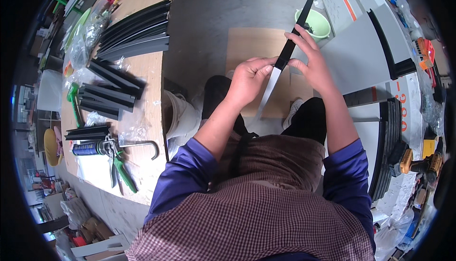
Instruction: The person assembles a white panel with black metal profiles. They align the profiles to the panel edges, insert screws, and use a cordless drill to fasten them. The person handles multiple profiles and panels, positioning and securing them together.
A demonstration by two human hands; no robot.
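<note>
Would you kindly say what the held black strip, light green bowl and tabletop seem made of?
Black strip: smooth, with straight edges and a bright lower stretch, perhaps glare; coated metal or rigid plastic, I can't tell which.
Light green bowl: likely smooth plastic, from its uniform colour.
Tabletop: probably matt wood board, from its pale tan surface.

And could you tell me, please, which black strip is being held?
The slanted strip in the left hand, right hand touching it; the others, on the workbench or at right, touch neither.

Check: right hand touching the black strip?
Touching. The head view shows the right hand with fingertips lying across the black strip, no gap visible.
</note>
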